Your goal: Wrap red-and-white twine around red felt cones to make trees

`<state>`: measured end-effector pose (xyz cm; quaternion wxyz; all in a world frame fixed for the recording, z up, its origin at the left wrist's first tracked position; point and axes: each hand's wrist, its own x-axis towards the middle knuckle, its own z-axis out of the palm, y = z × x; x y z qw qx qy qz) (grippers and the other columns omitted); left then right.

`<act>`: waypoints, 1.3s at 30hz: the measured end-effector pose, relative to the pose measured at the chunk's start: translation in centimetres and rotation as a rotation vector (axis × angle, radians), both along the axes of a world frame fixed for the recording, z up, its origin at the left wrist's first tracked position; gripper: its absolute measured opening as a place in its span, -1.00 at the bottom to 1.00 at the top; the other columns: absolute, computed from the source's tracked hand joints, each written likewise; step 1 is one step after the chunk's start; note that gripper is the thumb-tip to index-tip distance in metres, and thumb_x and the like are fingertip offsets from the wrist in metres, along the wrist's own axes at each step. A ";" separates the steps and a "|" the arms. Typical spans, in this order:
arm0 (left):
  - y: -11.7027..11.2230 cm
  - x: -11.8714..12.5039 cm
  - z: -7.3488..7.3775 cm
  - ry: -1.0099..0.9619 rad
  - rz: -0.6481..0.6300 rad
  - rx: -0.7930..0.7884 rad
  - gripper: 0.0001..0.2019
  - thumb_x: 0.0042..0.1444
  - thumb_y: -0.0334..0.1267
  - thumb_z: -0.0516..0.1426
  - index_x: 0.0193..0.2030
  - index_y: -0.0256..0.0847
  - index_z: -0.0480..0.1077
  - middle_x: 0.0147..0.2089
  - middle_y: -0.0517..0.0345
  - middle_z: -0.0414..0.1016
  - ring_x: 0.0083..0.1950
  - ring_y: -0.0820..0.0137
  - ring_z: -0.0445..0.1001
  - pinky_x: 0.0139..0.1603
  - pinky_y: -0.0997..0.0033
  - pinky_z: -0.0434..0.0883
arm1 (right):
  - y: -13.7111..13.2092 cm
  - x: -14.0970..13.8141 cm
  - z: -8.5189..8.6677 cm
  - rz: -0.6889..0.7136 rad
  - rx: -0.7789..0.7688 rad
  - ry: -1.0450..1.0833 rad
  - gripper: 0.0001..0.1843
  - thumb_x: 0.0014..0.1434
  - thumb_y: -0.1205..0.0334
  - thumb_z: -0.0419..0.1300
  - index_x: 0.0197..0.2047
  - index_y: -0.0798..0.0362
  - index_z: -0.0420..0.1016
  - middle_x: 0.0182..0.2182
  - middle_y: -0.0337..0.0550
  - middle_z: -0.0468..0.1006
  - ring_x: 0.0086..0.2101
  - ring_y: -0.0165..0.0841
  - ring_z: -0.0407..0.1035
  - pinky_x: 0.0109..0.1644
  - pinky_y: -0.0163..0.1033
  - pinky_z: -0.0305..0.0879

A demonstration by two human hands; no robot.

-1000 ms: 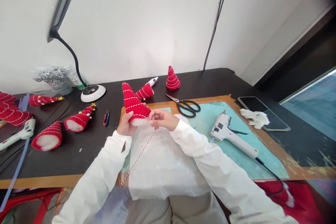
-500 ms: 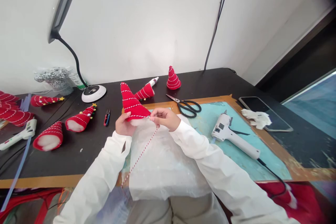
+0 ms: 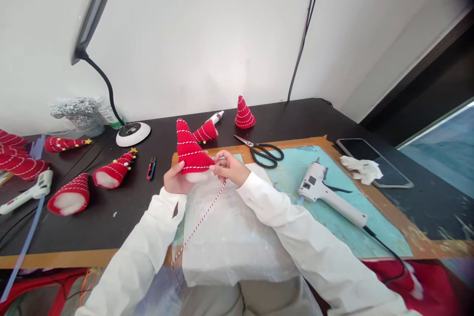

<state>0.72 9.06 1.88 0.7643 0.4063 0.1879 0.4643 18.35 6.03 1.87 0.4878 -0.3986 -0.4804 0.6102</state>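
My left hand grips a red felt cone near its base, with white stuffing showing at the bottom and white stitched spirals around it. My right hand pinches a red-and-white twine against the cone's lower edge. The twine hangs down from that hand across a translucent plastic sheet on my lap. Both white sleeves reach into view from below.
Red felt cones stand or lie on the black table, with several more at left. Scissors, a glue gun, a teal mat, a phone and thread snips lie nearby.
The felt cone now stands a little more upright and sits further right. My right hand has closed in toward its lower edge, and the twine hangs slightly tauter.
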 end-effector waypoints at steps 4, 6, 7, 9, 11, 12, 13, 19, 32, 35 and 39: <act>-0.1 0.1 -0.1 0.036 -0.039 -0.016 -0.43 0.01 0.01 0.15 0.11 -0.29 0.33 0.07 -0.13 0.46 0.19 -0.04 0.34 0.14 -0.05 0.32 | 0.1 -0.1 -0.4 0.096 -0.057 0.010 -0.38 -0.17 0.01 0.40 -0.13 0.08 0.24 -0.40 -0.34 0.36 -0.70 -0.62 0.15 -0.64 -0.39 0.06; 0.1 0.2 -0.4 0.085 -0.044 -0.020 -0.42 0.03 0.06 0.15 0.11 -0.28 0.32 0.05 -0.13 0.47 0.16 -0.03 0.37 0.11 -0.05 0.34 | 0.2 -0.1 -0.6 0.110 -0.030 0.005 -0.41 -0.14 0.02 0.38 -0.11 0.11 0.29 -0.33 -0.27 0.38 -0.69 -0.64 0.15 -0.62 -0.38 0.07; 0.2 0.4 -0.6 0.110 -0.036 -0.012 -0.41 0.03 0.09 0.15 0.12 -0.26 0.32 0.04 -0.13 0.47 0.15 -0.02 0.38 0.10 -0.03 0.35 | 0.2 0.0 -0.7 0.101 -0.013 0.000 -0.43 -0.14 0.01 0.38 -0.13 0.12 0.31 -0.33 -0.26 0.38 -0.68 -0.65 0.15 -0.60 -0.38 0.08; 0.5 0.6 -1.0 0.149 0.009 0.024 -0.38 0.01 0.13 0.18 0.13 -0.20 0.30 0.04 -0.10 0.47 0.13 0.01 0.40 0.07 0.01 0.38 | 0.4 0.1 -0.9 0.070 0.007 -0.002 -0.44 -0.16 -0.02 0.38 -0.20 0.14 0.32 -0.34 -0.27 0.38 -0.67 -0.64 0.16 -0.59 -0.37 0.10; 0.7 0.8 -1.3 0.166 0.081 0.081 -0.36 -0.02 0.12 0.22 0.15 -0.14 0.27 0.06 -0.06 0.46 0.13 0.06 0.40 0.06 0.07 0.39 | 0.7 0.3 -1.1 0.028 0.011 0.007 -0.43 -0.20 -0.05 0.39 -0.24 0.14 0.30 -0.36 -0.28 0.37 -0.67 -0.63 0.16 -0.59 -0.37 0.09; 0.8 0.9 -1.4 0.172 0.112 0.109 -0.36 -0.03 0.10 0.24 0.16 -0.12 0.25 0.07 -0.04 0.45 0.13 0.08 0.40 0.06 0.09 0.39 | 0.8 0.3 -1.2 0.011 0.010 0.011 -0.42 -0.21 -0.06 0.39 -0.25 0.13 0.30 -0.37 -0.29 0.37 -0.67 -0.63 0.16 -0.59 -0.37 0.08; 0.9 0.9 -1.4 0.176 0.138 0.135 -0.36 -0.03 0.07 0.26 0.16 -0.11 0.24 0.07 -0.04 0.45 0.13 0.10 0.40 0.06 0.11 0.39 | 0.9 0.4 -1.3 -0.003 0.012 0.014 -0.41 -0.22 -0.06 0.39 -0.25 0.13 0.30 -0.38 -0.30 0.37 -0.67 -0.63 0.16 -0.59 -0.37 0.07; 0.9 0.5 -1.0 0.173 0.202 0.236 -0.32 -0.13 -0.15 0.35 0.16 -0.04 0.23 0.18 0.00 0.35 0.14 0.15 0.39 0.09 0.15 0.38 | 1.2 0.5 -1.7 -0.036 0.009 0.016 -0.41 -0.24 -0.08 0.40 -0.26 0.11 0.31 -0.47 -0.35 0.36 -0.67 -0.60 0.16 -0.59 -0.38 0.06; 0.9 0.4 -0.5 0.149 0.293 0.211 -0.46 0.07 -0.13 0.24 0.20 -0.03 0.24 0.21 0.04 0.33 0.21 0.23 0.32 0.20 0.21 0.29 | 1.3 0.4 -2.4 0.005 -0.049 0.044 -0.38 -0.29 -0.14 0.43 -0.36 0.10 0.28 -0.61 -0.41 0.30 -0.69 -0.61 0.10 -0.59 -0.38 0.04; 0.7 0.3 -0.2 0.170 0.281 0.254 -0.40 0.13 -0.10 0.18 0.30 0.04 0.13 0.22 0.05 0.31 0.18 0.22 0.35 0.13 0.22 0.35 | 1.3 0.4 -2.4 0.003 -0.074 0.082 -0.39 -0.28 -0.12 0.44 -0.37 0.09 0.24 -0.62 -0.43 0.27 -0.69 -0.60 0.09 -0.59 -0.39 0.06; 0.7 0.0 0.0 0.225 0.324 0.273 -0.44 0.18 -0.02 0.11 0.31 0.08 0.12 0.22 0.05 0.31 0.14 0.23 0.38 0.01 0.29 0.42 | 1.2 0.5 -2.3 -0.007 -0.133 0.162 -0.35 -0.33 -0.10 0.47 -0.39 0.08 0.20 -0.60 -0.44 0.26 -0.69 -0.61 0.09 -0.59 -0.39 0.06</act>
